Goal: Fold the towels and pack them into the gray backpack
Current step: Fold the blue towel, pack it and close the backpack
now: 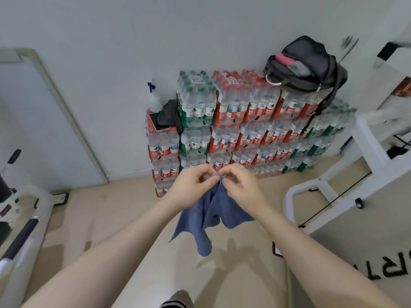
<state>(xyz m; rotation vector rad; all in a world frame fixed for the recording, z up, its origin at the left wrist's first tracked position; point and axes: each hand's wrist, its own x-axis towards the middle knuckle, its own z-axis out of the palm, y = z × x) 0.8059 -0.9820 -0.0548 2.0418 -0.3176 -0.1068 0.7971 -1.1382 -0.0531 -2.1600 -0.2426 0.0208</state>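
Observation:
A blue towel hangs in the air in front of me, bunched at its top edge. My left hand and my right hand both pinch that top edge, fingertips close together. The gray backpack sits open on top of the stacked water-bottle packs, far ahead and to the right. A pink towel and something grey show in its opening.
Shrink-wrapped packs of water bottles are stacked against the white wall. A phone, a dark cloth and a spray bottle rest on the lower left stack. A white frame stands at right, white equipment at left.

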